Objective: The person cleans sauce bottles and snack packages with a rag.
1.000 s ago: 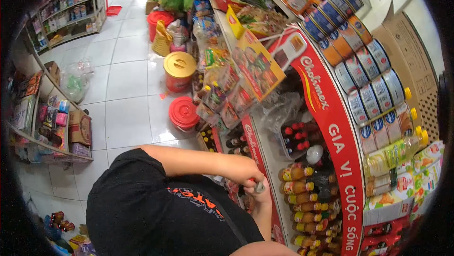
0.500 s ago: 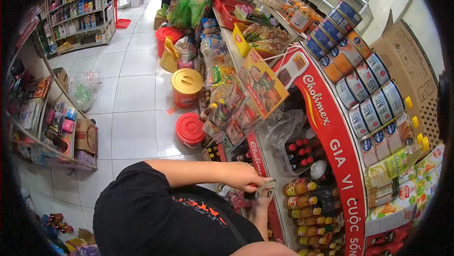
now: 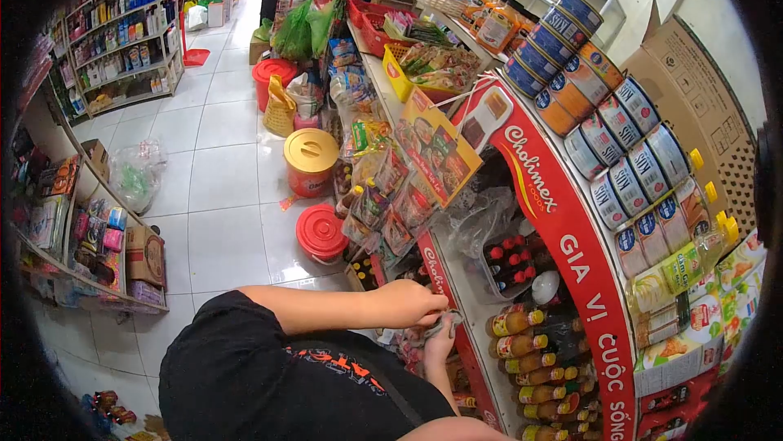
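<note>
My left hand (image 3: 413, 304) reaches across in front of the black T-shirt, its fingers curled together over a crumpled greyish cloth (image 3: 447, 320). Just below it, my right hand (image 3: 439, 345) is closed around the lower side of the same cloth. Both hands meet at the cloth, beside the red-edged shelf. Whether something sits inside the cloth is hidden by the fingers. Close to the right hand, rows of sauce bottles (image 3: 522, 343) with yellow caps lie on the shelf. Above them, a clear bin (image 3: 483, 278) holds dark bottles with red caps.
A curved red Cholimex sign (image 3: 563, 233) borders the shelf, with stacked cans (image 3: 636, 156) beyond it. Hanging packets (image 3: 395, 221) and a yellow card (image 3: 432, 147) stick out over the aisle. Red tubs (image 3: 320, 231) stand on the tiled floor (image 3: 224, 188).
The view has shifted a little. Both hands have drawn slightly left, and the left fingers are curled more tightly. Less of the cloth shows, and a dark thing beneath the left fingers is no longer visible.
</note>
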Action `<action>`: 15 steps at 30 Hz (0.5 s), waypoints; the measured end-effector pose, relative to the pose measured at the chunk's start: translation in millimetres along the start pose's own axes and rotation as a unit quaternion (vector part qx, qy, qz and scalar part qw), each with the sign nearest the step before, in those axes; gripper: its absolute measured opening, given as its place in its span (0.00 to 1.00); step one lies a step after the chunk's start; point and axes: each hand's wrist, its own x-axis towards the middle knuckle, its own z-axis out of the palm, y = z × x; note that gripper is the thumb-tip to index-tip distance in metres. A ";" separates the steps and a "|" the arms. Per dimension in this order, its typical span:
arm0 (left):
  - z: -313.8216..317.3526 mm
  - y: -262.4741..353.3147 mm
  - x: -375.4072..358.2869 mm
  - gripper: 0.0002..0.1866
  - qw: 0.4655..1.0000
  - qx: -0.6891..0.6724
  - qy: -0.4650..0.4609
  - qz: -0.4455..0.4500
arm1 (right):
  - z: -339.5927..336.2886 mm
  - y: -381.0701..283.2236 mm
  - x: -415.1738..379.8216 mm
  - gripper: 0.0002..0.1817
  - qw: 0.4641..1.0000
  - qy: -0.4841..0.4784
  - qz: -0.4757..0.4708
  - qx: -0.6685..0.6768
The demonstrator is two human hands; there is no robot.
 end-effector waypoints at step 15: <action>6.2 -17.4 1.3 0.10 0.974 -0.204 -0.028 -0.090 | 1.3 -16.9 19.0 0.35 0.978 -0.168 -0.084 -0.091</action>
